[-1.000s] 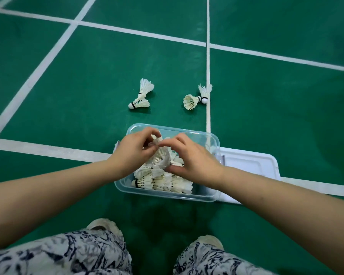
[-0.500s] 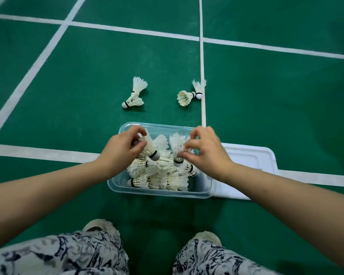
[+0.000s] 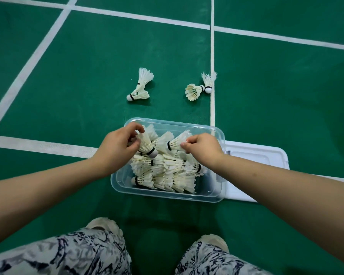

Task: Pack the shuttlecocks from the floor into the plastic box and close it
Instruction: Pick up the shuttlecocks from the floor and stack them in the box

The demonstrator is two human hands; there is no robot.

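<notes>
A clear plastic box (image 3: pixel 167 195) stands open on the green floor, holding several white feather shuttlecocks (image 3: pixel 167 171). My left hand (image 3: pixel 115 147) pinches the feathers of one shuttlecock (image 3: pixel 147 145) over the box's left side, cork pointing down. My right hand (image 3: pixel 203 147) pinches the skirt of another shuttlecock (image 3: pixel 176 142) over the right side. Beyond the box, one pair of shuttlecocks (image 3: pixel 140 88) lies on the floor at the left and a second pair (image 3: pixel 200 88) at the right by a white line.
The white lid (image 3: pixel 256 161) lies flat on the floor just right of the box. White court lines (image 3: pixel 212 56) cross the green floor. My knees in patterned trousers and my shoes (image 3: pixel 103 225) are just in front of the box.
My hands have drawn apart over the box, each holding a shuttlecock. The right one's shuttlecock has turned from upright to lying sideways, cork to the left.
</notes>
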